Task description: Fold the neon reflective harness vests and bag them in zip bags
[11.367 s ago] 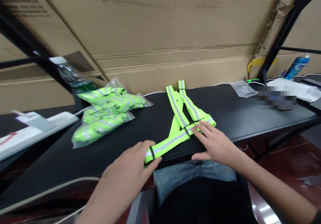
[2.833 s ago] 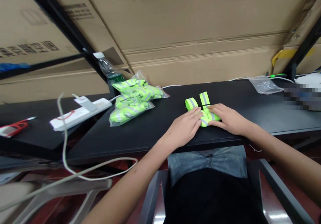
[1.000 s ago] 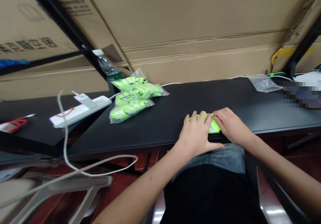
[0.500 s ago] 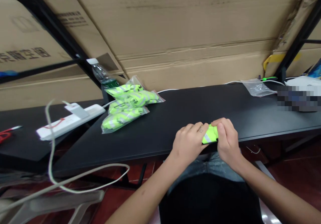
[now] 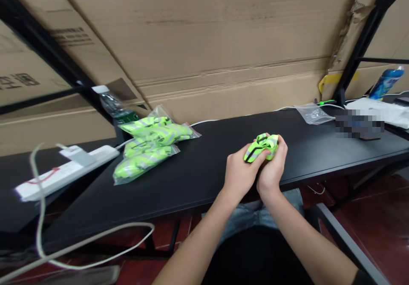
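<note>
A folded neon-yellow strap bundle (image 5: 262,146) with grey reflective bands and black edging is squeezed between both hands above the black table (image 5: 204,165). My left hand (image 5: 241,170) grips its left side, thumb across the front. Cupped around the right and lower side is my right hand (image 5: 274,165), its fingers partly hidden behind the bundle. Several clear bags of similar neon bundles (image 5: 153,138) lie in a pile on the table to the left.
A plastic bottle (image 5: 111,104) stands behind the pile. A white power strip (image 5: 67,172) and looping cable (image 5: 40,217) are at left. A clear bag (image 5: 313,113), blurred dark object (image 5: 359,125), white packet (image 5: 380,109) and blue bottle (image 5: 386,82) are at right.
Both hands have risen a little with the bundle, which now shows its folded loops instead of a flat side. The right hand has moved under it. The camera view has shifted right.
</note>
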A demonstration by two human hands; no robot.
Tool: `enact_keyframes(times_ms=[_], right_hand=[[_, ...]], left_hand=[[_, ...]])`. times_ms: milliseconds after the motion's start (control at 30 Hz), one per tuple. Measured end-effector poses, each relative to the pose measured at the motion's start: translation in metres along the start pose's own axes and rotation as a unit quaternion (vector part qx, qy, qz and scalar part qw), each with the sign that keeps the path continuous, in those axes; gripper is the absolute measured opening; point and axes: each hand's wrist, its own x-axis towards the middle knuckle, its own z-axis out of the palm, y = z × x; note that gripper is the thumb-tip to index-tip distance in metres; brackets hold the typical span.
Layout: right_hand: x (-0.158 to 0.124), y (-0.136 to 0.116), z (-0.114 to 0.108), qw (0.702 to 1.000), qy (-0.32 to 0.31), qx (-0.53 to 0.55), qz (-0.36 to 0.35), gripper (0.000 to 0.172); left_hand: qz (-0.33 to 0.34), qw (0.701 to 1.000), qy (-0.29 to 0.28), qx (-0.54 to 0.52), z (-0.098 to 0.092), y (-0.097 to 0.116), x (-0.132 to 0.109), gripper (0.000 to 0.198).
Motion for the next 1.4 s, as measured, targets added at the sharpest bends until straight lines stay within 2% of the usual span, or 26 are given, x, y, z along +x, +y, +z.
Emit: enact_keyframes(times_ms=[100,167,233,300,400,467,567,633,667,733,800,867,933,967,1033,1133,1200,1267,1333,1400], right_hand=[[0.008,-0.010,0.001,0.993,-0.039,0.062,0.091,0.063],[0.011,-0.016,0.000,0.988,-0.048,0.094,0.117,0.060],[0.011,-0.021,-0.002,0.987,-0.042,0.109,0.111,0.057],[0.009,-0.024,-0.004,0.991,-0.027,0.090,0.090,0.057],[0.009,-0.029,-0.008,0.999,0.015,-0.017,0.030,0.052],[0.014,-0.033,-0.012,0.997,0.038,-0.070,-0.009,0.050],[0.032,-0.042,-0.022,0.994,0.068,-0.082,-0.013,0.047],[0.049,-0.049,-0.036,0.991,0.118,-0.069,0.009,0.044],[0.057,-0.053,-0.046,0.987,0.149,-0.052,0.020,0.043],[0.072,-0.063,-0.070,0.980,0.197,-0.005,0.028,0.043],[0.082,-0.072,-0.096,0.984,0.171,0.044,0.025,0.048],[0.087,-0.080,-0.119,0.990,0.122,0.073,0.007,0.053],[0.087,-0.084,-0.133,0.993,0.079,0.086,-0.002,0.057],[0.086,-0.084,-0.136,0.994,0.064,0.090,0.003,0.058],[0.083,-0.081,-0.137,0.994,0.049,0.097,0.021,0.059],[0.077,-0.071,-0.131,0.991,0.041,0.107,0.068,0.059],[0.075,-0.067,-0.127,0.988,0.027,0.115,0.097,0.059],[0.073,-0.065,-0.125,0.987,0.005,0.121,0.110,0.059],[0.072,-0.063,-0.124,0.987,-0.020,0.115,0.108,0.060],[0.072,-0.061,-0.124,0.987,-0.054,0.100,0.114,0.061]], left_hand=[[-0.015,0.997,0.008,-0.078,0.006,0.002,-0.002,0.027],[-0.013,0.993,-0.012,-0.114,0.009,0.001,-0.004,0.029],[0.008,0.992,-0.026,-0.123,0.011,-0.001,-0.005,0.034],[0.045,0.996,-0.011,-0.075,0.013,-0.004,-0.005,0.037],[0.066,0.997,0.028,0.039,0.017,-0.007,-0.005,0.037],[0.060,0.995,0.028,0.072,0.023,-0.006,-0.004,0.038],[0.074,0.996,-0.008,0.053,0.038,0.000,-0.003,0.049],[0.110,0.992,-0.054,0.020,0.052,0.006,0.003,0.069],[0.129,0.989,-0.077,-0.004,0.060,0.008,0.010,0.079],[0.150,0.979,-0.119,-0.063,0.080,0.012,0.032,0.086],[0.126,0.974,-0.160,-0.099,0.102,0.013,0.065,0.074],[0.141,0.967,-0.213,-0.001,0.127,0.013,0.105,0.070],[0.188,0.936,-0.235,0.182,0.154,0.013,0.140,0.069],[0.189,0.929,-0.241,0.207,0.167,0.014,0.153,0.066],[0.191,0.920,-0.253,0.233,0.191,0.016,0.169,0.066],[0.225,0.890,-0.295,0.265,0.214,0.019,0.168,0.059],[0.237,0.871,-0.317,0.290,0.214,0.019,0.156,0.047],[0.237,0.860,-0.320,0.318,0.201,0.019,0.140,0.048],[0.235,0.854,-0.316,0.340,0.175,0.016,0.124,0.051],[0.229,0.849,-0.325,0.348,0.140,0.013,0.110,0.062]])
